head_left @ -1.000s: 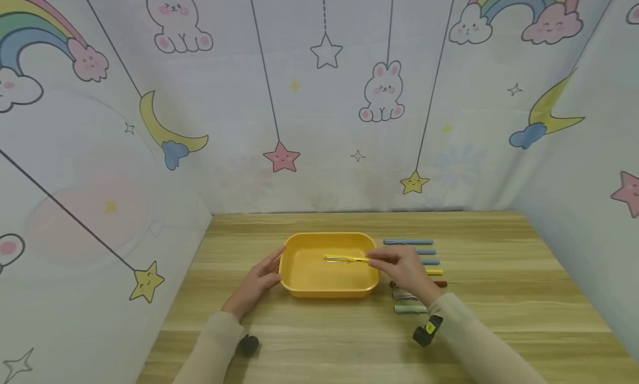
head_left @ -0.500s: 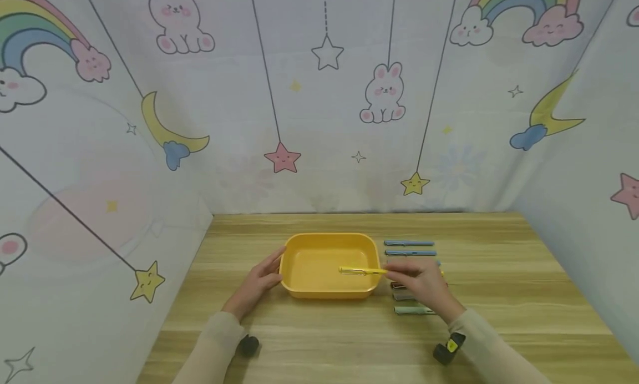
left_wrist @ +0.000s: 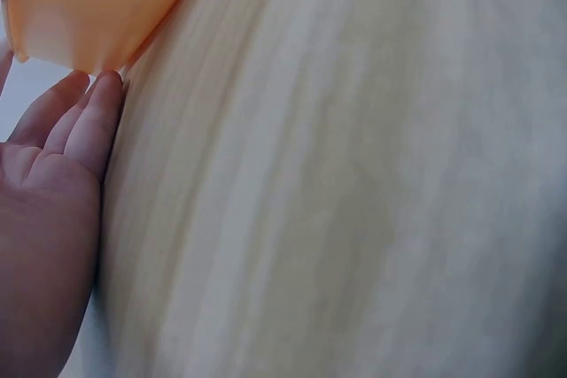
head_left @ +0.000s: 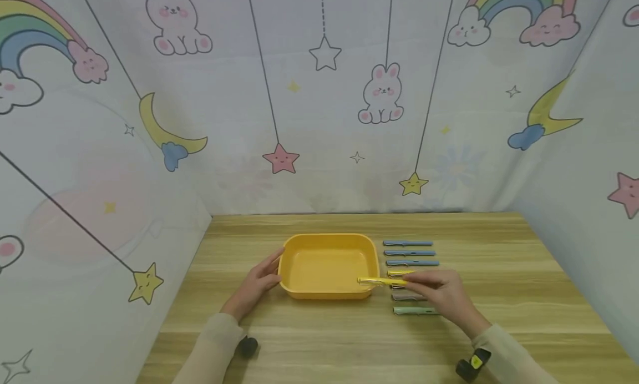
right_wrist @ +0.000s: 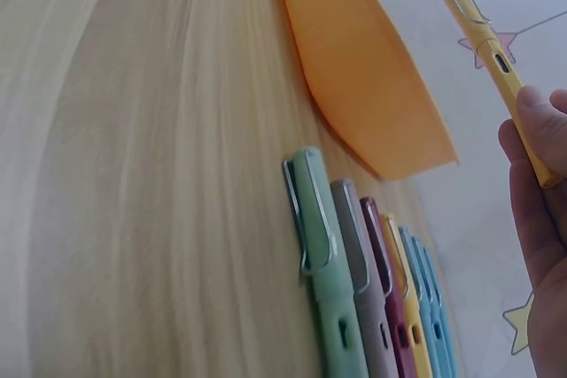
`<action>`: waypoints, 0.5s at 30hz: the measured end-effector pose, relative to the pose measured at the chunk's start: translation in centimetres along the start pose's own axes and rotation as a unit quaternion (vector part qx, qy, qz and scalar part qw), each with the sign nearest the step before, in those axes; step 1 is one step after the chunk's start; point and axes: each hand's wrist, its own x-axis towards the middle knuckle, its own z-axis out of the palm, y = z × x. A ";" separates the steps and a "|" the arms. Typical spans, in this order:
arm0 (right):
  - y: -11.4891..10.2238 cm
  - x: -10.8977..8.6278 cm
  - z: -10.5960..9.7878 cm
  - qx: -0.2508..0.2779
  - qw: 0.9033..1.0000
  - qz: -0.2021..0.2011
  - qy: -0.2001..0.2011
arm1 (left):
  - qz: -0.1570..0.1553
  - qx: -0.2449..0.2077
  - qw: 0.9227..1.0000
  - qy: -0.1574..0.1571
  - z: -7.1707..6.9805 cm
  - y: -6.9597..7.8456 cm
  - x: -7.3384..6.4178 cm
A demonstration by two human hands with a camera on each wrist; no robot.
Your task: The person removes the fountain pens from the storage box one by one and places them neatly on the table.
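Observation:
My right hand (head_left: 446,296) pinches a yellow pen (right_wrist: 485,42) near one end, between thumb and fingers. The pen's clip end points left, over the right front rim of a yellow-orange tray (head_left: 324,295). My left hand (head_left: 252,289) rests against the tray's left side, its fingers (left_wrist: 93,126) nearly straight and touching the outer wall. Right of the tray lies a row of capped pens: several blue ones, such as the blue pen (head_left: 409,263), a yellow pen (right_wrist: 403,263), a dark red pen (right_wrist: 383,267), a grey-brown pen (right_wrist: 361,263) and a pale green pen (right_wrist: 323,245). My right hand partly covers the row in the head view.
All of this stands on a wood-grain table (head_left: 319,345). A white cloth (head_left: 319,123) printed with rabbits, stars and moons hangs behind the table and along both sides. The row of pens runs close to the tray's right wall.
My right hand has moved right and toward me with the yellow pen, from above the tray's inside to its right front rim. My left hand stays at the tray's left side.

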 end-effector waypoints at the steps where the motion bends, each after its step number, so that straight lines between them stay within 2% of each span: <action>1: 0.1 -0.3 -0.2 -0.010 1.000 0.000 0.001 | 0.001 -0.001 1.000 0.000 0.0 0.0 0.0; 5: 0.4 -1.3 -1.0 -0.019 1.000 -0.012 -0.002 | 0.003 0.006 1.000 0.002 -0.1 -0.1 0.0; 15: 1.3 -4.3 -2.5 -0.072 0.996 -0.048 0.020 | -0.001 0.005 1.000 0.000 0.0 0.1 -0.1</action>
